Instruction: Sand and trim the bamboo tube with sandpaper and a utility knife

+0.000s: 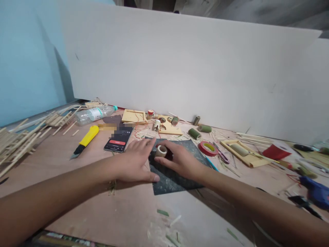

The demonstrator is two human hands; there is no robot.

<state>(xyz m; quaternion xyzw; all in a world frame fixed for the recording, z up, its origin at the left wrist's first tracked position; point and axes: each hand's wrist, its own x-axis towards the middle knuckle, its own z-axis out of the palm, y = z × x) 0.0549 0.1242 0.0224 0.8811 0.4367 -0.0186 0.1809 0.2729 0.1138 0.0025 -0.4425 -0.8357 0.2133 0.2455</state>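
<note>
My right hand point(183, 160) grips a short hollow bamboo ring point(161, 151) and presses it on a dark sheet point(172, 178) lying on the wooden table. My left hand point(135, 161) lies flat on the left edge of that sheet, fingers stretched out toward the ring. A phone point(118, 140) with a lit screen lies just beyond my left hand.
A yellow utility knife point(86, 140) and a plastic bottle point(94, 114) lie at the left, with stacks of bamboo sticks point(15, 144). Red tape roll point(208, 148), green bamboo pieces point(194, 133), small wooden frames point(244, 153) and a blue glue gun point(317, 192) lie to the right. A white board stands behind.
</note>
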